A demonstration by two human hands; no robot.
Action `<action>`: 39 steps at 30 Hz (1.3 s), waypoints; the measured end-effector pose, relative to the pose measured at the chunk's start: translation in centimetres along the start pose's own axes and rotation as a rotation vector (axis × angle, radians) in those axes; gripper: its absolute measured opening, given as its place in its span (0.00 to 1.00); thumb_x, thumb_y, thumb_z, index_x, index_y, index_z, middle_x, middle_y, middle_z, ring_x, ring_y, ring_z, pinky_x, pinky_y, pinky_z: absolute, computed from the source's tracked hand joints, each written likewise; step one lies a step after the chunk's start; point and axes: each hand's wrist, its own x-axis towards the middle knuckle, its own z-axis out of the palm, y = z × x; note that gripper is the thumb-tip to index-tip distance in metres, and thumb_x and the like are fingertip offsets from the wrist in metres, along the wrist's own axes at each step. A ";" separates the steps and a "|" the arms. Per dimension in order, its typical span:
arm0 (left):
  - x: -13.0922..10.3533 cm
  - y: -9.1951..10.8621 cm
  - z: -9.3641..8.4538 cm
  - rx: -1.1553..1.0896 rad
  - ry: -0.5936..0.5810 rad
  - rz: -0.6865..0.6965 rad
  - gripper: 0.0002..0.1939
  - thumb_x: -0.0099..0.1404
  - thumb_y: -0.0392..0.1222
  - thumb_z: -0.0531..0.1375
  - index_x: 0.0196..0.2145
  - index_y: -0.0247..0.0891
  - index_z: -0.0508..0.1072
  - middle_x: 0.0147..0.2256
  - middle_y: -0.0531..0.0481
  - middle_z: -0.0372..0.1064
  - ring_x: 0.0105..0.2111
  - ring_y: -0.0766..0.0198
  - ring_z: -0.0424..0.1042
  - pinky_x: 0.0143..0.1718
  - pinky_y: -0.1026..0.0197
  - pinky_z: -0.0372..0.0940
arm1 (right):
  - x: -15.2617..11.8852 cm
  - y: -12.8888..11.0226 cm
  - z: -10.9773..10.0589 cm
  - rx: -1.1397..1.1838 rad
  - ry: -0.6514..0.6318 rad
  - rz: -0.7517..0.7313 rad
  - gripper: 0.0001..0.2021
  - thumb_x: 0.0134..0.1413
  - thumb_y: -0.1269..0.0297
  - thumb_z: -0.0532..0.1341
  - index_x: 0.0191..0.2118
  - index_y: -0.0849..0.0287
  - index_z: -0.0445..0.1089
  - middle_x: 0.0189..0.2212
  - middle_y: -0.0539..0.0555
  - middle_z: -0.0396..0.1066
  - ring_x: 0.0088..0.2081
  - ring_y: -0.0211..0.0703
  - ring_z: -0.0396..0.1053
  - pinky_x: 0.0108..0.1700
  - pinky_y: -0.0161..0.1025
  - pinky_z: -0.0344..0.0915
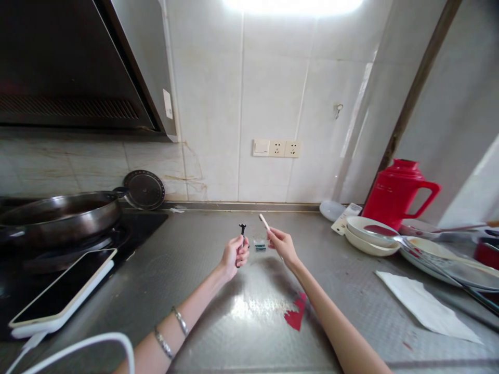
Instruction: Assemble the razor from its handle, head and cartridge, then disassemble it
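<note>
Fingers clamped, the left hand (235, 251) grips a black tool (243, 229), the right hand (284, 245) a pale stick (264, 222), both partly hidden, over the tabletop (210, 332).

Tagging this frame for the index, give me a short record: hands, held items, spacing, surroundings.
left hand: the left hand grips a slim black tool, forked end up
right hand: the right hand pinches a thin pale stick, tilted
held items: apart
between hands: small clear packet, contents unclear
nearer camera: red scrap on metal counter
left side: pan on cooktop; phone
right side: red flask, stacked bowls, white tissue
</note>
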 end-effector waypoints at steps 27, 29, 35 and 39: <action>0.1 -1.0 0.9 0.516 0.279 0.377 0.11 0.53 0.45 0.57 0.20 0.38 0.61 0.18 0.57 0.55 0.20 0.71 0.54 0.22 0.68 0.51 | -9.4 -7.0 8.3 0.714 -0.254 0.445 0.17 0.43 0.50 0.62 0.31 0.57 0.59 0.12 0.38 0.49 0.12 0.24 0.35 0.12 0.24 0.30; 0.1 -1.0 0.8 0.532 0.293 0.384 0.10 0.52 0.43 0.57 0.20 0.38 0.61 0.18 0.57 0.56 0.20 0.70 0.54 0.23 0.68 0.51 | -9.7 -7.2 8.4 0.712 -0.268 0.447 0.17 0.43 0.50 0.62 0.32 0.57 0.59 0.12 0.38 0.49 0.12 0.24 0.35 0.12 0.24 0.30; -0.2 -0.8 1.1 0.549 0.264 0.350 0.06 0.51 0.38 0.57 0.21 0.38 0.61 0.18 0.56 0.56 0.21 0.69 0.55 0.23 0.67 0.52 | -9.2 -8.1 8.8 0.727 -0.216 0.393 0.18 0.42 0.50 0.63 0.31 0.57 0.59 0.12 0.38 0.47 0.12 0.24 0.34 0.12 0.24 0.29; -0.3 -0.8 1.1 0.523 0.286 0.360 0.08 0.52 0.41 0.57 0.20 0.38 0.62 0.18 0.57 0.55 0.20 0.70 0.53 0.22 0.68 0.51 | -9.6 -7.8 9.0 0.719 -0.228 0.463 0.18 0.42 0.48 0.63 0.31 0.57 0.59 0.11 0.38 0.46 0.12 0.24 0.34 0.12 0.24 0.29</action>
